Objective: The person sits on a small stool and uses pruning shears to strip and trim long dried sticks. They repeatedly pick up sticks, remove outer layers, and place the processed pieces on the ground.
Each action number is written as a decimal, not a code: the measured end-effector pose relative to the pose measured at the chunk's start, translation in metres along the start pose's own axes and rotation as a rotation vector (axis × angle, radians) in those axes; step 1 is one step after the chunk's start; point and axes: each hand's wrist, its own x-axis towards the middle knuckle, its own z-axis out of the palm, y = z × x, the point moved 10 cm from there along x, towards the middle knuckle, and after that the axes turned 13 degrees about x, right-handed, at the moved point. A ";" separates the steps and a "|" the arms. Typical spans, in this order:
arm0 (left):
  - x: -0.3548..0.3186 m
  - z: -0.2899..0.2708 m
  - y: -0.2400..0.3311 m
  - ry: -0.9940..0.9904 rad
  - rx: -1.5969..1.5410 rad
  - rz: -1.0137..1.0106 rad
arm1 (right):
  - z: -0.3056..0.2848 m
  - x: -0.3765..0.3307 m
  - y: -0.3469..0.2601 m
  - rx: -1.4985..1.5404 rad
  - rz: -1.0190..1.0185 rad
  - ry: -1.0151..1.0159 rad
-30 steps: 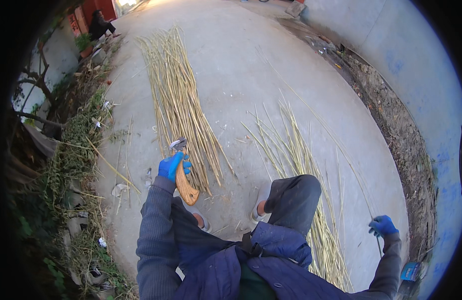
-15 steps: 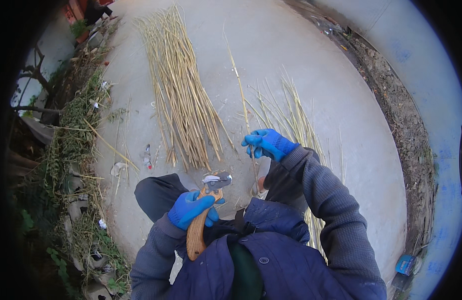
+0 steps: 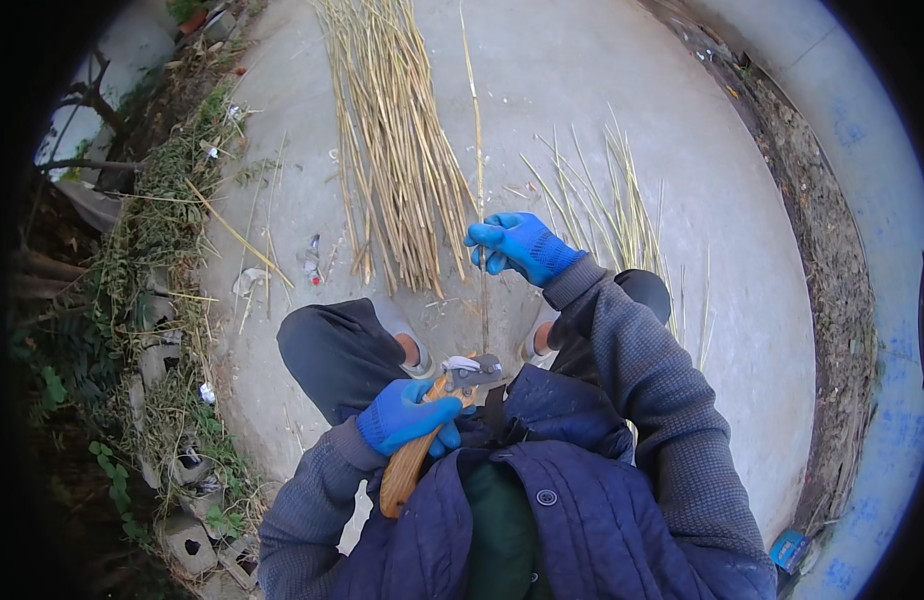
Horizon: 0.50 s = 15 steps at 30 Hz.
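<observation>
My left hand (image 3: 410,418), in a blue work glove, is closed around the curved wooden handle of a cutting tool (image 3: 406,478). Its grey metal head (image 3: 476,371) points up and to the right, above my lap. My right hand (image 3: 522,246), gloved the same way, pinches a long thin dry stalk (image 3: 476,110) between thumb and fingers. The stalk stands nearly straight up and down in the picture. Its lower end reaches down to the metal head; whether they touch, I cannot tell.
A big bundle of dry stalks (image 3: 397,150) lies ahead on the concrete. Paler, thinner stalks (image 3: 630,205) are spread to the right, beside my knee. Weeds and hollow blocks (image 3: 190,548) line the left edge; a soil strip and pale wall (image 3: 862,110) run along the right.
My right hand has brought the stalk leftward and more upright, its lower end now by the tool's head. The tool has shifted slightly right in my left hand. The whole view has also shifted.
</observation>
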 end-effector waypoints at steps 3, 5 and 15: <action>0.002 0.002 0.001 -0.002 0.033 0.005 | 0.002 -0.002 0.005 -0.039 0.005 0.013; 0.003 0.003 0.005 0.010 0.044 0.037 | 0.005 -0.001 0.006 -0.051 -0.003 -0.004; 0.016 -0.032 -0.002 0.166 -0.005 -0.022 | 0.044 -0.034 0.069 -0.083 0.112 -0.043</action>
